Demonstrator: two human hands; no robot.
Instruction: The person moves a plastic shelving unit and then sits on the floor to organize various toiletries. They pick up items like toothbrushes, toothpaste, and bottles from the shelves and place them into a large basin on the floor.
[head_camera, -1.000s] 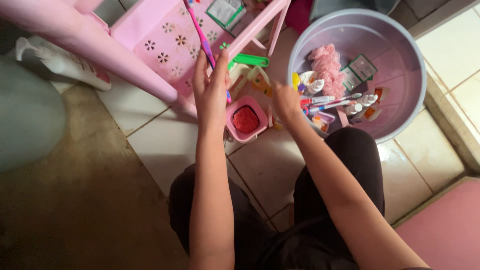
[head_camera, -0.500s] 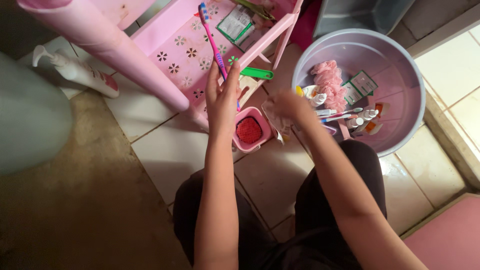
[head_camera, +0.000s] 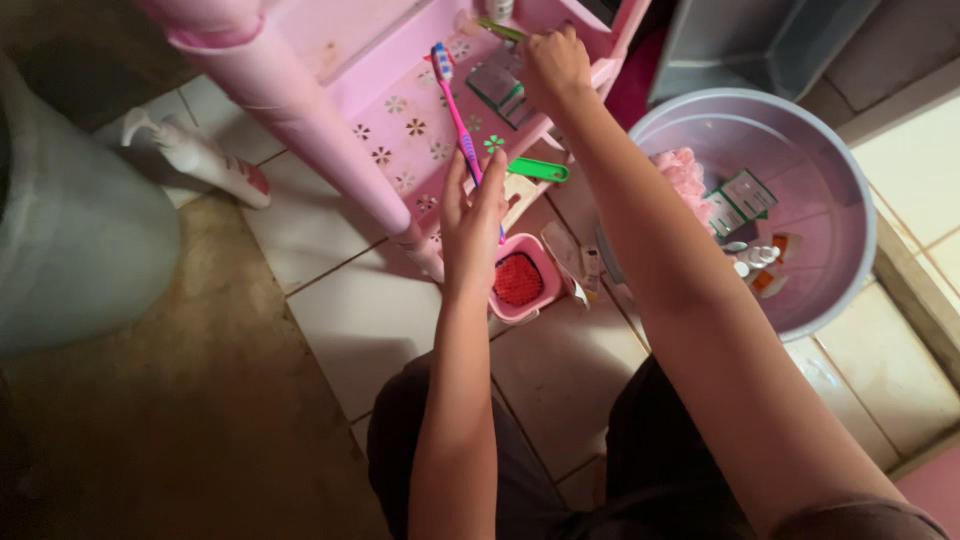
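Holding a pink toothbrush (head_camera: 458, 118) upright, the left hand (head_camera: 472, 225) had its fingers (head_camera: 490, 185) pressed together round the lower handle, bristle end pointing up & away over the pink shelf (head_camera: 400, 130). Brush head sat well above the fingertips, over the shelf's flower-punched tray. Right hand (head_camera: 552, 62) was up at the far edge of that shelf, fingers curled & pinching something small there; what exactly, can't tell, though a green-edged sachet (head_camera: 497, 87) lay just below-left of the knuckles. Green plastic handle (head_camera: 538, 170) lay just right of the left fingertips, touching the shelf's lower rail. Below the left hand's wrist, on the tiled floor (head_camera: 350, 310), stood a small pink cup w/ a red mesh scrubber (head_camera: 518, 280) inside; a crumpled wrapper (head_camera: 567, 258) lay beside it to the right. Right forearm crossed in front of a lilac basin (head_camera: 840, 200), well right of both hands, w/ a pink bath pouf (head_camera: 685, 180), sachets & small bottles in it. White pump bottle (head_camera: 200, 160) lay tilted on the floor far left of the left fingers, next to a large grey-green tub (head_camera: 70, 230). Thick pink shelf post (head_camera: 300, 120) ran diagonally between bottle & brush.
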